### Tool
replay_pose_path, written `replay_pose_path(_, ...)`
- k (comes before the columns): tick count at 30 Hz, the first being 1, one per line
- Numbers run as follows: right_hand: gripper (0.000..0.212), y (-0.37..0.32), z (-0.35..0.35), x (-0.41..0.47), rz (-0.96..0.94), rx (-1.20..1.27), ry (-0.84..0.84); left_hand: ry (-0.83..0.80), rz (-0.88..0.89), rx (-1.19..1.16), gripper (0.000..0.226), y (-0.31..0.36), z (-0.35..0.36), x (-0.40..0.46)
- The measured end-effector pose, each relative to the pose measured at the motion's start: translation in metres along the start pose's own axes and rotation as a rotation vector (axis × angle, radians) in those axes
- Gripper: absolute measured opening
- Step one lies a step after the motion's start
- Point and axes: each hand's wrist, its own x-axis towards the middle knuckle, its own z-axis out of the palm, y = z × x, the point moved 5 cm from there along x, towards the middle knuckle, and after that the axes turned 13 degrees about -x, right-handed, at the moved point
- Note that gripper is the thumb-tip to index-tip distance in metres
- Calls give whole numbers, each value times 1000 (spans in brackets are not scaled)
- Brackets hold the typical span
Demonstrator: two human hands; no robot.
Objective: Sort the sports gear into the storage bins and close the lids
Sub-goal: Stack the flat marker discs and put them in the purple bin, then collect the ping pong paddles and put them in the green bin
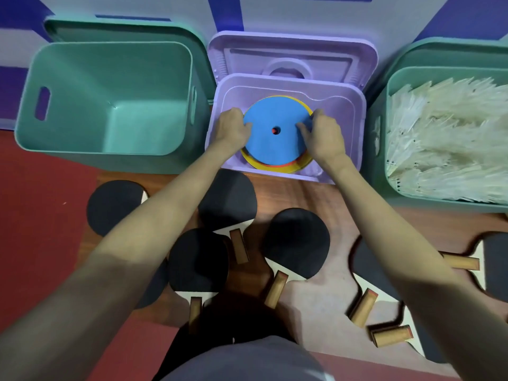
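A stack of discs [275,133] is gripped at its edges by the left hand [232,127] and right hand [323,133] inside the purple bin [349,111] — left green bin [110,100] holds nothing, right green bin [395,78] holds shuttlecocks [445,138].

View count: one, head-worn, wide-angle; no second view to share ground with.
Position: above the floor work area, over the person's lap [247,361].
Facing: forward and steeply down, tilted toward the wall [275,15] behind the bins.
Nearness: close; both forearms run from the lower corners up to mid-frame, the left hand [232,130] and right hand [323,136] near centre.
Centre of frame: purple bin [349,111], seen almost straight from above.
Edges: left teal bin [104,94] whole; right teal bin [445,127] cut by the frame.
Foreground: paddles [297,242] on the floor, nearest the lens.
Distortion: bin walls bow outward toward the edges.
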Motion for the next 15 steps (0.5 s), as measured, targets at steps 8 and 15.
replay_pose_path(8, 43, -9, -3, -19, 14, -191, -52, 88, 76, -67, 26, 2, -14, -18)
replay_pose_path(15, 27, -54, -23, -88, -200, 141, 187, 293, 349, -378, 23, -2, -46, -110)
